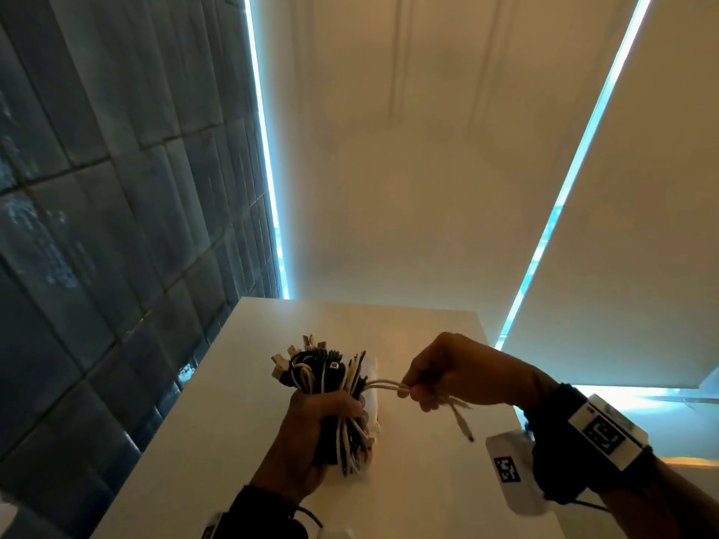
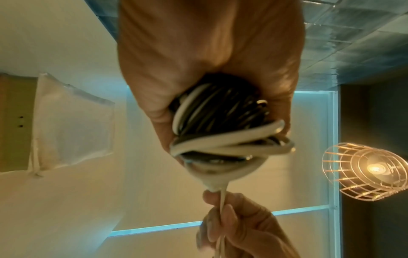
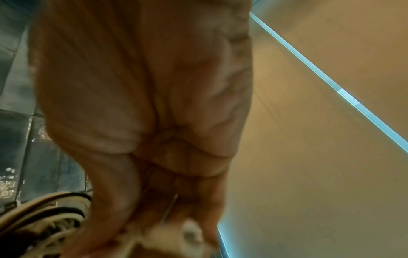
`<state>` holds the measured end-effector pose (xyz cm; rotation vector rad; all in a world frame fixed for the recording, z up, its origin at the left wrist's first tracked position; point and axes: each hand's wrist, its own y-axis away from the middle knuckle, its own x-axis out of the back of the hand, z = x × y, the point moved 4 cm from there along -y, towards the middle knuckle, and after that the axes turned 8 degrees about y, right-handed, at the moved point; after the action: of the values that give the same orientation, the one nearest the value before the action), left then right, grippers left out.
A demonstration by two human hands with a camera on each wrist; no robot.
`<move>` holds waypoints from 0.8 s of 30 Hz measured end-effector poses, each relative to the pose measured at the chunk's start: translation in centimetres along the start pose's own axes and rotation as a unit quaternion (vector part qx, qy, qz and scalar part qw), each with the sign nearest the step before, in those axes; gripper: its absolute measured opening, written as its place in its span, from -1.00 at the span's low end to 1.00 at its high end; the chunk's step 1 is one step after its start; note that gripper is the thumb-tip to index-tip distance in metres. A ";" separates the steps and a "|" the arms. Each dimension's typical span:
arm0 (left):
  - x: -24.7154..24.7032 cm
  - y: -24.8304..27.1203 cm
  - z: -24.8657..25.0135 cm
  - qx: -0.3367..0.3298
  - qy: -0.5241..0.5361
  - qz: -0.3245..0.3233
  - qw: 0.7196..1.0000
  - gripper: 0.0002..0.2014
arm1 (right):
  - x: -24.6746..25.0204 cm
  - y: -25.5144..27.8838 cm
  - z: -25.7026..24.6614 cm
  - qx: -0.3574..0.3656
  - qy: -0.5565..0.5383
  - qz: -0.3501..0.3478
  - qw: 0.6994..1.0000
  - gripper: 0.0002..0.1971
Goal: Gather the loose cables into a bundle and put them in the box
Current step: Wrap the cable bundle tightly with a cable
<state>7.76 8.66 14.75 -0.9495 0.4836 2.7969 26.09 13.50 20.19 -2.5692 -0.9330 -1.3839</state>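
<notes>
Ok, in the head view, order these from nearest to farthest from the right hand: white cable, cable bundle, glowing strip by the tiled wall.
1. white cable, pinched in the right hand.
2. cable bundle, to its left, in the left hand.
3. glowing strip, far beyond the table.

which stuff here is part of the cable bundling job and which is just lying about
Job:
cable bundle, gripped by left hand
white cable, pinched by right hand

Lying about:
clear plastic bag
wire-cage lamp
white table

White table (image 1: 218,441), lit wire lampshade (image 2: 364,172)
</notes>
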 end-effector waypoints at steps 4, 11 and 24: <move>-0.1 -0.3 0.1 -0.050 -0.050 0.016 0.997 -0.71 | 0.7 -0.2 -0.7 0.011 -0.043 0.144 0.989 -0.92; -1.3 0.0 0.1 -0.109 -0.026 0.028 0.993 -0.71 | -2.2 -0.4 -3.1 0.039 -0.373 0.185 0.909 -0.90; -1.0 2.0 -1.1 -0.044 -0.061 -0.071 0.995 -0.66 | -6.2 1.2 -1.2 0.032 -0.438 0.117 0.891 -0.13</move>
<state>8.69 6.35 15.11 -0.7892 0.2665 2.7445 23.35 9.14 16.28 -3.1116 -0.6502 -0.0668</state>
